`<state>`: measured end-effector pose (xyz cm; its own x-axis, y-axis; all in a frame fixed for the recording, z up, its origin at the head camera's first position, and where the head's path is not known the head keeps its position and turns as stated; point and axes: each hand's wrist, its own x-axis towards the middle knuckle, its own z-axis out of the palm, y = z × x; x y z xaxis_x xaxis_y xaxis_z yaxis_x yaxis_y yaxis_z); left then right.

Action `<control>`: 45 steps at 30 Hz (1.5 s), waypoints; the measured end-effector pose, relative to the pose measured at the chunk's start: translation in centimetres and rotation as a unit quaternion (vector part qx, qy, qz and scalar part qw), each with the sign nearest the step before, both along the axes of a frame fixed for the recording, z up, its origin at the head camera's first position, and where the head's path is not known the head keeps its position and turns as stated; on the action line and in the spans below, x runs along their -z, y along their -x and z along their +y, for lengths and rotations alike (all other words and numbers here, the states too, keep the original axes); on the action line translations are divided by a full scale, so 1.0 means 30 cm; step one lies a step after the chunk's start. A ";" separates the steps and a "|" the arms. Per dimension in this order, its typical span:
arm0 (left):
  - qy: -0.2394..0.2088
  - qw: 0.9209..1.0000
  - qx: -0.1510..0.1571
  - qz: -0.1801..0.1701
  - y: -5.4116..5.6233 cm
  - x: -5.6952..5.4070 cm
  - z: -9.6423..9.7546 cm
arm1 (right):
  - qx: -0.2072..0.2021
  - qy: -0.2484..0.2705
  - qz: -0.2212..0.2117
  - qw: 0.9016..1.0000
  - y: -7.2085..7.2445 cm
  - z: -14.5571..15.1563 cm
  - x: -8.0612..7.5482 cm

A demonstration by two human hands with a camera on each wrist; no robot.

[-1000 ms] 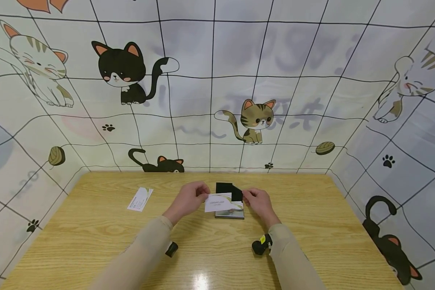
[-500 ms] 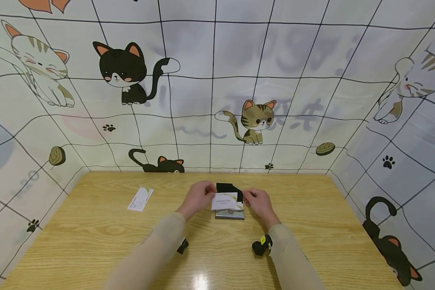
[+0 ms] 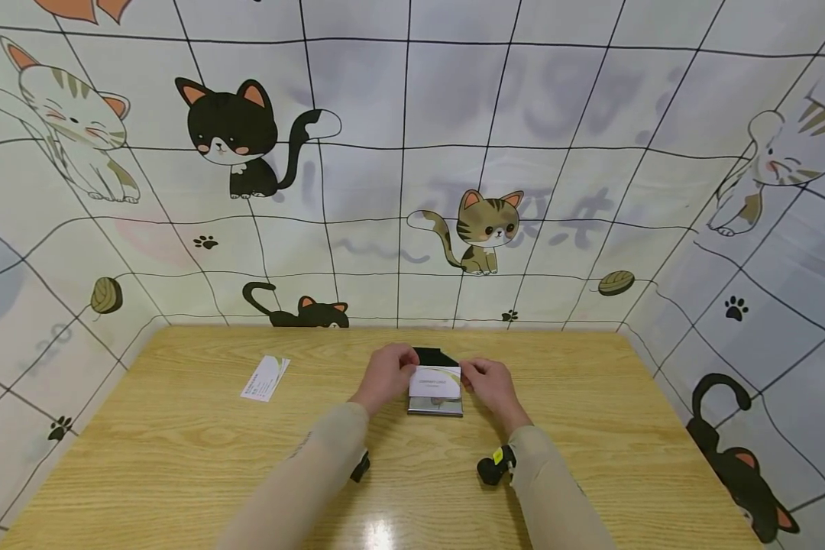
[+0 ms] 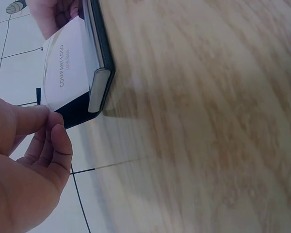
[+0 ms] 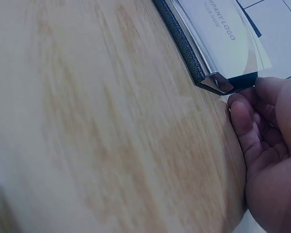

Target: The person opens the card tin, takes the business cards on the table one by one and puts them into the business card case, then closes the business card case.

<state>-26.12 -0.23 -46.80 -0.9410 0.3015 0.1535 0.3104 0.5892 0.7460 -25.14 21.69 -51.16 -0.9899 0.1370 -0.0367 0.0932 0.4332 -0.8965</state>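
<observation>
A black business card case point(image 3: 435, 407) with a shiny metal front lies open on the wooden table, its black flap point(image 3: 429, 357) raised at the back. My left hand point(image 3: 388, 376) pinches a white business card point(image 3: 435, 381) by its left corner, between thumb and index finger. The card lies over the case, lined up with its width, its "COMPANY LOGO" print readable in the left wrist view. At the right side, the thumb and fingertips of my right hand point(image 3: 490, 384) pinch the case's black edge. Part of another card point(image 5: 263, 53) shows behind the front one in the right wrist view.
Left of the hands, several white business cards point(image 3: 265, 378) lie slightly fanned on the wooden table point(image 3: 199, 451). A cat-print cloth point(image 3: 364, 183) hangs behind the table and along both sides. Each wrist carries a small black camera point(image 3: 493, 467).
My left hand has moved right, bringing the business card from the case's left side to squarely over it. The right hand stays at the case's right edge.
</observation>
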 end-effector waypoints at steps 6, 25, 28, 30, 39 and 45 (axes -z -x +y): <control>0.008 1.000 -0.007 0.020 0.006 0.013 0.013 | -0.001 -0.001 0.005 1.000 0.001 0.000 0.001; 0.025 1.000 -0.013 0.007 0.025 0.043 0.017 | 0.001 0.010 -0.012 1.000 -0.006 -0.002 -0.009; 0.031 0.999 -0.007 0.005 0.027 0.047 0.018 | 0.001 0.006 -0.010 1.000 -0.007 -0.002 -0.011; 0.037 0.999 -0.004 0.000 0.026 0.048 0.018 | 0.001 0.006 -0.009 1.000 -0.006 0.000 -0.009; 0.078 0.996 0.012 -0.030 0.019 0.047 0.014 | -0.001 0.010 -0.011 1.000 -0.005 0.001 -0.009; 0.086 0.996 0.022 -0.026 0.008 0.051 0.010 | -0.001 0.003 -0.007 1.000 -0.008 0.000 -0.008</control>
<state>-26.36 0.06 -48.32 -0.9319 0.3595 0.0474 0.3019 0.6968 0.6507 -24.91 21.68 -50.91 -0.9895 0.1351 -0.0517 0.1053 0.4275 -0.8979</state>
